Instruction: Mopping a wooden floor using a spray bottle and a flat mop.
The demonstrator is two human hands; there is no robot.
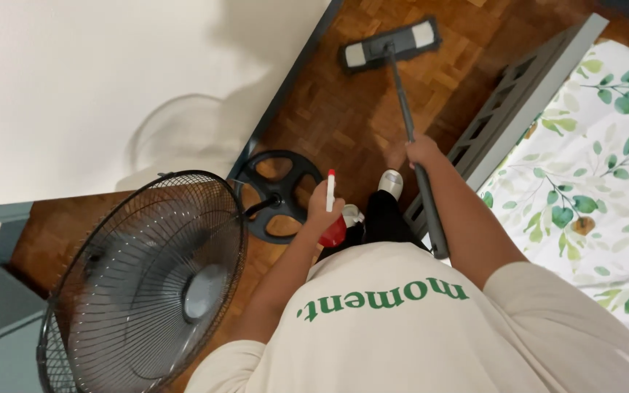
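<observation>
Gripping the mop handle, the right hand angles its pad toward twelve o'clock for reach, while the left hand clasps a red spray bottle by the fan at eight o'clock.

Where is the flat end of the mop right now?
In the head view, the mop head lies flat on the wooden floor at the top, between the white wall and the bed frame.

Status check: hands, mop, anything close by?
Right hand gripping mop handle, mop head flat on wood floor. Left hand holding red spray bottle. Standing fan close at left.
</observation>
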